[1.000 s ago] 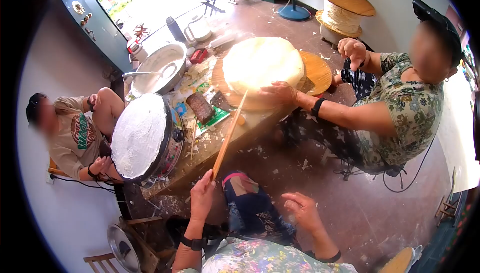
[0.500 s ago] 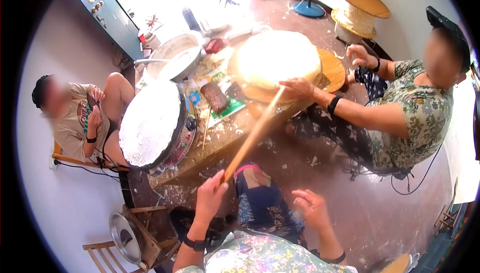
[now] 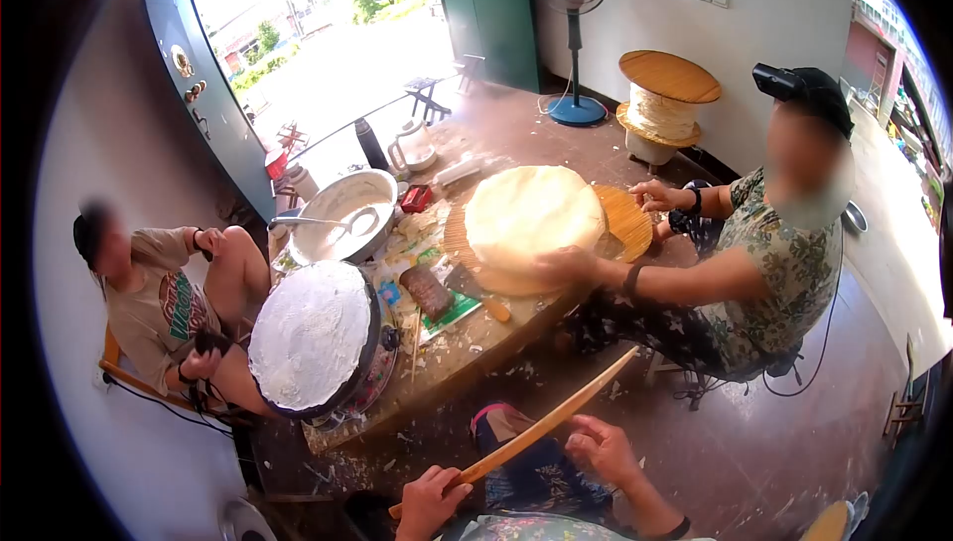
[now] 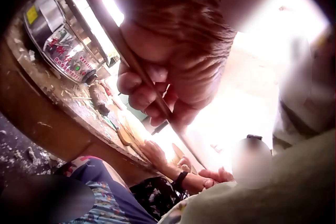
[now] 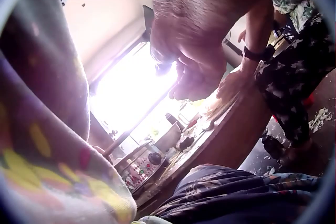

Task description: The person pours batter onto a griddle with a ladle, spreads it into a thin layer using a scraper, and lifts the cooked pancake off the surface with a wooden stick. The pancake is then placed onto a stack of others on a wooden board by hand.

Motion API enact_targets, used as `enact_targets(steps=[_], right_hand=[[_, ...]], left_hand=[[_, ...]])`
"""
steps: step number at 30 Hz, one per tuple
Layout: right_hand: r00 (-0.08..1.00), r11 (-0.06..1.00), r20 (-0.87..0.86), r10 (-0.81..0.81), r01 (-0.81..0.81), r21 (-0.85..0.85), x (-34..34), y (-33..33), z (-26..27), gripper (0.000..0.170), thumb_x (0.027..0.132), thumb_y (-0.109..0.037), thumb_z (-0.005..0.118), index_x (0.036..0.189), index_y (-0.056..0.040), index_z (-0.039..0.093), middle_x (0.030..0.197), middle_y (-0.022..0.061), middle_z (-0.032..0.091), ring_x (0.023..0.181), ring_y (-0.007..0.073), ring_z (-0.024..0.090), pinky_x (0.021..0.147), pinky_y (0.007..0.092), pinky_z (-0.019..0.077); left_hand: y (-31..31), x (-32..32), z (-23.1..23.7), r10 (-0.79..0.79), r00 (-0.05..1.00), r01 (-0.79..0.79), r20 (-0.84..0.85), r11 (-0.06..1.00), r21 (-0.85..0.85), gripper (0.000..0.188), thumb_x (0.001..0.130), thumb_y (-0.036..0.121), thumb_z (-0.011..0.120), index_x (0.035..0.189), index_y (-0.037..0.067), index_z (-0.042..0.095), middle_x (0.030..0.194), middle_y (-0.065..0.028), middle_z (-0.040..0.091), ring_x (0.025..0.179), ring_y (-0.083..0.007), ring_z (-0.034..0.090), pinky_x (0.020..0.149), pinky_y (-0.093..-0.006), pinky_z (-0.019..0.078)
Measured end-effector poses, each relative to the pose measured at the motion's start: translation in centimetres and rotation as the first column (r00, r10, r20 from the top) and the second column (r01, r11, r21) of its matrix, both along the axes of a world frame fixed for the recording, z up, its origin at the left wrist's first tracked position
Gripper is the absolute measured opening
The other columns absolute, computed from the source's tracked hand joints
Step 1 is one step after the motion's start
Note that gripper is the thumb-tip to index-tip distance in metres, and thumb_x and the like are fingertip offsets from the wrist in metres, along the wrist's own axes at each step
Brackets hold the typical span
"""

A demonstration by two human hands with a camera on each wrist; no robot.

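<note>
My left hand (image 3: 432,503) grips a long, flat, tapered wooden stick (image 3: 541,428) near its lower end, fingers curled round it. The stick slants up to the right over my lap, its thin end free. Just below it is my right hand (image 3: 606,454), loosely bent, fingertips right at the stick's edge. In the right wrist view the stick (image 5: 137,128) runs up behind the right fingers, which hide its far part. Ahead on the left, white batter (image 3: 308,333) covers a round black-rimmed griddle. A tall pile of pale round flatbreads (image 3: 536,215) sits on a round board.
A wooden table (image 3: 447,367) carries a metal basin (image 3: 342,205) with a ladle, a brown block (image 3: 427,291) and a wooden-handled scraper (image 3: 496,311). One person sits at left; another, at right, has a hand (image 3: 568,269) on the pile. A fan (image 3: 574,35) stands behind.
The stick has swung from pointing up at the pile to lying lower and slanting right, above my right hand. My view has tilted up. The person at left has lowered their hands.
</note>
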State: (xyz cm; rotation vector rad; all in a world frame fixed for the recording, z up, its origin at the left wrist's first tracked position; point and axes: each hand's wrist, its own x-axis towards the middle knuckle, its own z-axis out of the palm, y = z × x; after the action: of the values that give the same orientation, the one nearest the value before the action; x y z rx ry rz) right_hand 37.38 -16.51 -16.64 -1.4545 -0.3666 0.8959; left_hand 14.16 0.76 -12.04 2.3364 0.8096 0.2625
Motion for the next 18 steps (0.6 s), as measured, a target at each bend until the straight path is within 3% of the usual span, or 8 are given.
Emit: enact_targets(steps=[1, 2, 6, 10, 13, 18], right_hand=[[1.000, 1.000, -0.020, 0.014, -0.014, 0.015, -0.2, 0.1, 0.2, 0.032, 0.092, -0.010, 0.061, 0.120, 0.0037, 0.058, 0.085, 0.0045, 0.066, 0.076, 0.0091, 0.062, 0.068, 0.0232, 0.0518], [0.999, 0.999, -0.041, 0.027, -0.026, 0.027, -0.4, 0.2, 0.2, 0.030, 0.092, -0.011, 0.060, 0.119, 0.0035, 0.059, 0.084, 0.0043, 0.066, 0.075, 0.0091, 0.062, 0.068, 0.0233, 0.0519], [0.989, 0.990, -0.102, 0.110, -0.100, 0.099, -0.7, 0.3, -0.4, 0.025, 0.094, -0.017, 0.060, 0.110, 0.0015, 0.064, 0.083, 0.0038, 0.066, 0.072, 0.0087, 0.061, 0.067, 0.0224, 0.0515], [0.986, 0.993, -0.148, 0.077, -0.063, 0.096, -1.2, 0.6, 0.6, 0.026, 0.095, -0.025, 0.060, 0.099, -0.0008, 0.067, 0.078, 0.0024, 0.066, 0.068, 0.0084, 0.060, 0.063, 0.0213, 0.0500], [0.983, 0.986, -0.139, 0.122, -0.104, 0.132, -1.3, 0.6, 0.8, 0.026, 0.096, -0.023, 0.059, 0.102, 0.0019, 0.066, 0.083, 0.0060, 0.066, 0.074, 0.0113, 0.061, 0.067, 0.0242, 0.0522], [0.989, 0.981, -0.059, 0.135, -0.125, 0.151, -2.1, 0.5, 1.0, 0.027, 0.095, -0.027, 0.061, 0.097, -0.0006, 0.068, 0.078, 0.0029, 0.067, 0.066, 0.0085, 0.059, 0.062, 0.0217, 0.0495]], left_hand=[[0.1, -0.4, -0.1, -0.046, 0.999, 0.046, -0.018, 0.999, 0.003, 0.025, 0.085, 0.019, 0.068, 0.106, 0.006, 0.066, 0.093, -0.0149, 0.064, 0.084, -0.0344, 0.063, 0.071, -0.0390, 0.0502], [-0.1, -0.6, -0.5, -0.036, 0.996, 0.033, 0.083, 0.999, 0.034, 0.024, 0.079, 0.022, 0.072, 0.096, 0.006, 0.066, 0.086, -0.0129, 0.062, 0.079, -0.0343, 0.063, 0.066, -0.0400, 0.0502], [-0.3, -1.5, 0.2, -0.067, 0.989, 0.060, 0.132, 0.997, 0.052, 0.024, 0.079, 0.020, 0.072, 0.097, 0.005, 0.066, 0.084, -0.0134, 0.061, 0.075, -0.0343, 0.061, 0.065, -0.0400, 0.0490], [-0.8, -1.8, 1.2, -0.108, 0.980, 0.108, 0.168, 0.994, 0.008, 0.023, 0.079, 0.017, 0.071, 0.097, 0.004, 0.066, 0.083, -0.0139, 0.061, 0.076, -0.0339, 0.061, 0.066, -0.0393, 0.0493], [-0.9, -2.5, 1.3, -0.118, 0.977, 0.121, 0.177, 0.993, -0.006, 0.022, 0.079, 0.016, 0.071, 0.097, 0.003, 0.066, 0.084, -0.0144, 0.062, 0.076, -0.0335, 0.061, 0.067, -0.0392, 0.0497], [-0.6, -3.9, 1.0, -0.113, 0.981, 0.117, 0.161, 0.993, -0.017, 0.023, 0.079, 0.016, 0.071, 0.097, 0.003, 0.066, 0.086, -0.0148, 0.063, 0.079, -0.0324, 0.063, 0.071, -0.0391, 0.0504]])
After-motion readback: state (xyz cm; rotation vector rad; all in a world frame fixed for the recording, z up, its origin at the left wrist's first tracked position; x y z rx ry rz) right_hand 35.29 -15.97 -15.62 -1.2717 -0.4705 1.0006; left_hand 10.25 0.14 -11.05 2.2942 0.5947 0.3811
